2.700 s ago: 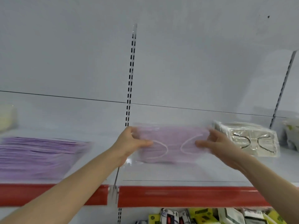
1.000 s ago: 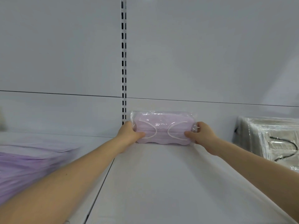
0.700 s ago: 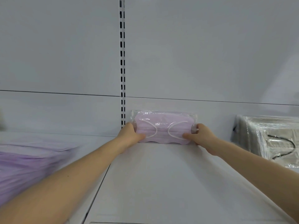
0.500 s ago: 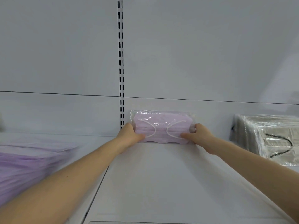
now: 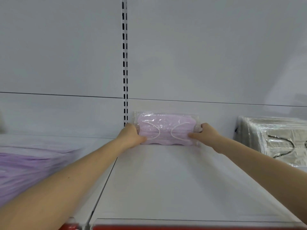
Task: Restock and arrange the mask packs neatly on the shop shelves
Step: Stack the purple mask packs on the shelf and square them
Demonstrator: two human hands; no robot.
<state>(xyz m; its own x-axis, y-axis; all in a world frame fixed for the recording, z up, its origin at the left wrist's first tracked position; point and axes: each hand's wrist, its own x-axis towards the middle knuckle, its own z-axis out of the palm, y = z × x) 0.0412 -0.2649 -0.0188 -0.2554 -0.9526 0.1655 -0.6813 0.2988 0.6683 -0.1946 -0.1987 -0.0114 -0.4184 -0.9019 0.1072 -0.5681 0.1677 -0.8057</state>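
L hand: left hand grips the L short end of the pink mask pack; thumb lies on the pack's front face, other fingers curl behind and are hidden.
R hand: right hand pinches the pack's R end; thumb on the front near the ear loop, fingers wrapped round the clear edge.
Pack: between both hands, standing on its long edge at the far back of the shelf, front face twd the camera. It stands right at the back panel, though contact can't be confirmed.
Upright: slotted upright rises just above the L hand's knuckles.
L of L hand: purple mask stack, blurred, lying flat, well apart from the hand.
R of R hand: grey mask packs w/ black loops, stacked, near but not touching the hand.
Below forearms: red price strip along the shelf's front edge.
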